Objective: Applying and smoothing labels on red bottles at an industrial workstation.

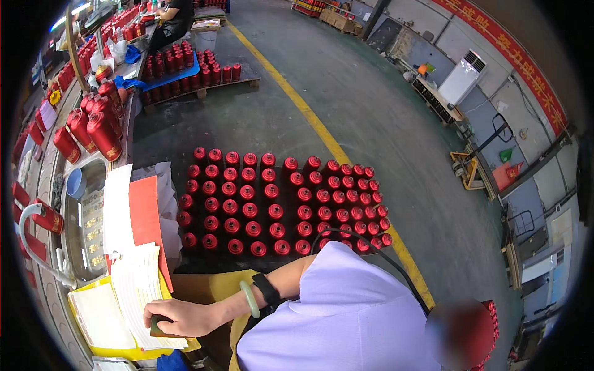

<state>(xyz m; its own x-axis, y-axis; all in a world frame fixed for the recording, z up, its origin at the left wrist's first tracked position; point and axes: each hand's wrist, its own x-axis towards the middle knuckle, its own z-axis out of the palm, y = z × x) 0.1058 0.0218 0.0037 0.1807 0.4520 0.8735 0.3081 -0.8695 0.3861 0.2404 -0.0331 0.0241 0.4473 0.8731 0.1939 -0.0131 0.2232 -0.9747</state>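
Note:
Neither of my hands shows in the head view. A person in a lilac shirt [346,309] stands close by, wearing a red cap. That person's hand [185,316] has a pale green bangle [250,300] and a black wristband [267,290] behind it. It rests on lined white papers [139,287], the fingers curled over a small dark green object [159,326] whose kind I cannot make out. The papers lie on an open yellow folder [148,352]. A red sheet [146,216] and a white sheet [116,210] are beside them.
Rows of red bottles [250,210] stand beyond the person; more red bottles [104,136] stand near a metal sink [93,216] with a curved faucet [30,229]. Another person [173,21] sits farther back. A yellow floor line [315,120] and pallet jack [473,167] are to the right.

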